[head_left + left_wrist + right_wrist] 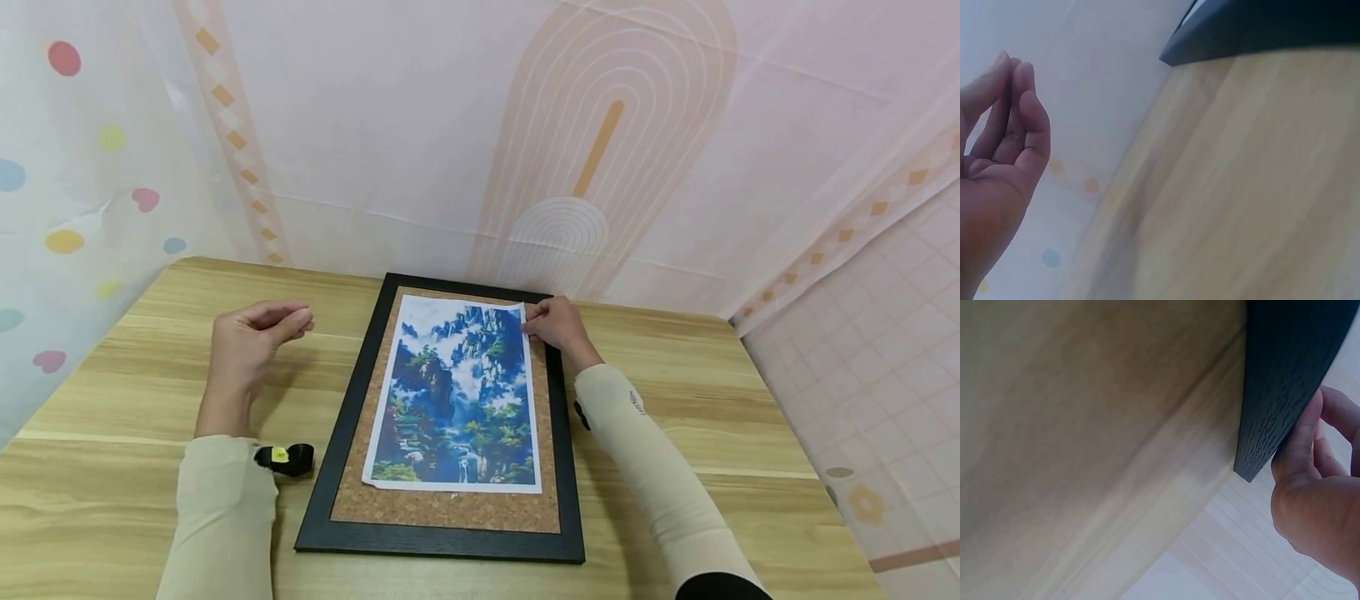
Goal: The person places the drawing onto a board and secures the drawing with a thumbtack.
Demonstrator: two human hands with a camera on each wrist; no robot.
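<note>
At frame centre, the right hand [557, 327] pinches the blue-green landscape print's [457, 393] top-right corner on the black-framed corkboard [442, 533], while the left hand [251, 337] hovers empty, fingers loosely curled, at left.

Head view looks down over the frame [442, 417]; both wrist views sit close, sharing its corners.

Right hand [558, 325] hides the print's [457, 392] far corner — contact unclear.
</note>
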